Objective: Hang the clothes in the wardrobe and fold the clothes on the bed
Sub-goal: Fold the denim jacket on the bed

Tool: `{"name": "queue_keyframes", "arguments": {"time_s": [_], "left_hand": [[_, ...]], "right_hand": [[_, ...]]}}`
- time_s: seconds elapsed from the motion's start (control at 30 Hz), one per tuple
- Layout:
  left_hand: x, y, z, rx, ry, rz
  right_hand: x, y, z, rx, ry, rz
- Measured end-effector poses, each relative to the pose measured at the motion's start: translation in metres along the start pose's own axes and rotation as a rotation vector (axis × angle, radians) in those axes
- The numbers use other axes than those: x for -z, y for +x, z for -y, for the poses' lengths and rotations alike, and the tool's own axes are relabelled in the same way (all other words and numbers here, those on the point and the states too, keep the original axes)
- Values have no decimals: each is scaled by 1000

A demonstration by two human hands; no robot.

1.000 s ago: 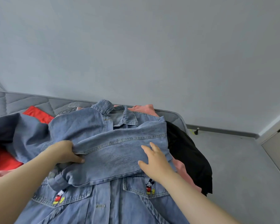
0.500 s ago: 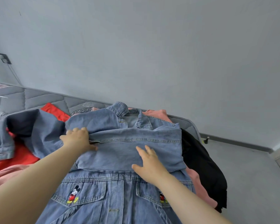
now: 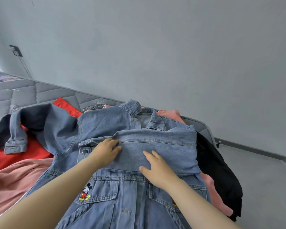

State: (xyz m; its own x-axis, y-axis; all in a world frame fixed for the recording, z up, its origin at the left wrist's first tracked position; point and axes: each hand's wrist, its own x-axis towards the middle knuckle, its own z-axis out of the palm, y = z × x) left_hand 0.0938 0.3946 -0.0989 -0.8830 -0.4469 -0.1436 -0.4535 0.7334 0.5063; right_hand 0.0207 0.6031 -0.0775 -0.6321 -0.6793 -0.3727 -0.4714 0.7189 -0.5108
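Note:
A blue denim jacket point(image 3: 106, 204) with cartoon mouse patches on its chest pockets lies face up on the grey bed point(image 3: 31, 95). Its right sleeve point(image 3: 172, 151) is folded flat across the chest. My left hand point(image 3: 106, 151) lies on the cuff end of that sleeve, fingers spread flat. My right hand point(image 3: 155, 167) presses flat on the sleeve's middle. The other sleeve point(image 3: 16, 134) stretches out to the left over a red garment point(image 3: 15, 156).
Pink clothes point(image 3: 15, 179) lie at the left, and more pink fabric point(image 3: 170, 114) peeks out behind the collar. A black garment point(image 3: 221, 176) hangs over the bed's right edge. Grey wall behind; grey floor point(image 3: 262, 195) to the right.
Both hands have slid slightly along the folded sleeve, and the left hand now lies flatter near the cuff. The view has shifted so more of the bed's left side shows.

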Motion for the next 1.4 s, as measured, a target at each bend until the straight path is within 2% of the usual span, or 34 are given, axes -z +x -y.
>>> {"name": "queue_keyframes", "arguments": {"time_s": [0.17, 0.37, 0.47, 0.57, 0.73, 0.83, 0.93, 1.03, 1.13, 1.2, 1.23, 1.27, 1.33, 1.4], "left_hand": [[21, -44, 29, 75, -240, -296], [31, -97, 77, 138, -261, -354], [41, -105, 106, 274, -315, -487], [44, -104, 136, 437, -411, -501], [37, -91, 170, 568, -829, -428], [36, -82, 171, 522, -875, -386], [40, -67, 164, 519, -1134, -341], [44, -48, 165, 621, -1567, -379], [57, -34, 162, 701, -1755, -456], [65, -27, 153, 645, -1822, -538], [66, -24, 147, 572, -1803, -605], [67, -25, 138, 501, -1654, -695], [63, -30, 122, 313, -1009, -822], [55, -40, 112, 44, -370, -836]], "right_hand": [[-11, 2, 29, 90, 16, -15], [-39, 15, 77, 178, -93, 25], [-58, 25, 103, 219, -126, 49], [-77, 38, 125, 204, -140, 88], [-98, 60, 124, 56, -96, 98], [-101, 70, 116, 21, -67, 136], [-98, 79, 111, 9, -31, 175], [-97, 83, 107, 13, 12, 193], [-98, 84, 103, 17, 81, 200], [-96, 86, 99, 22, 129, 201], [-94, 86, 97, 28, 155, 202], [-92, 86, 96, 39, 185, 200], [-87, 83, 93, 58, 255, 185], [-82, 79, 90, 50, 345, 171]]}}
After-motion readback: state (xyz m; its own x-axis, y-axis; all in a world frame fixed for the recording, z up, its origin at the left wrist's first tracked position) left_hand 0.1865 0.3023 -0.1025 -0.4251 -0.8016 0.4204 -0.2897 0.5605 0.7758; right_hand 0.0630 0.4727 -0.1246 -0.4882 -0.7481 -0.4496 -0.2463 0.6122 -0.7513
